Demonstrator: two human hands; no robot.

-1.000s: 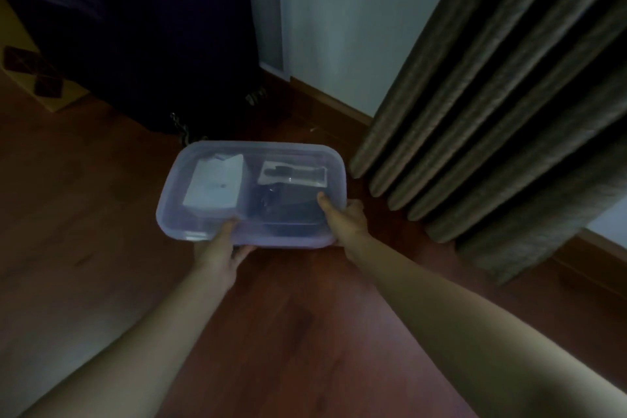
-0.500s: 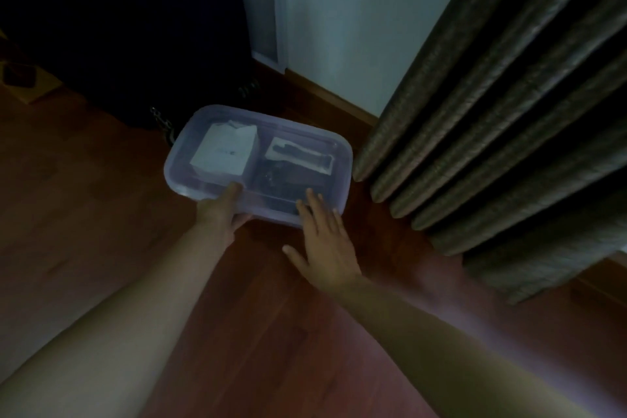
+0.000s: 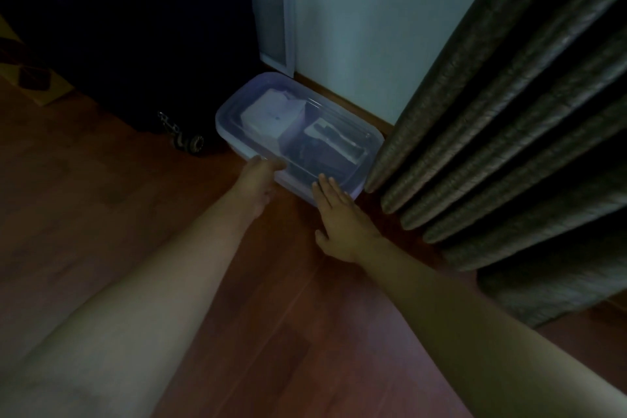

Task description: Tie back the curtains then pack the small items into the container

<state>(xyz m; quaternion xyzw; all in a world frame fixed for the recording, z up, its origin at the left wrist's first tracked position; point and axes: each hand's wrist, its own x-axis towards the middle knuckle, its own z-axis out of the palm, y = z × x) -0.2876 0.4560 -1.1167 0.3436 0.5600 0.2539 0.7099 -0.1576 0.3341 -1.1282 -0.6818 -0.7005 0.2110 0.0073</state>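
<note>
The fingers of the right hand are held straight and slightly spread, the tips laid against the near edge of the translucent, bluish rectangular plastic container; nothing is gripped by them. The left hand is curled at the near left edge of the same container, its thumb laid over the rim, though how firmly it is held cannot be told. The lidded container is set on the reddish-brown wooden floor, close to the pale wall and its skirting, just beside the hem of the grey pleated curtain. A white boxy item and a dark flat item are seen through the lid. A dark wheeled case is seen to the left.
</note>
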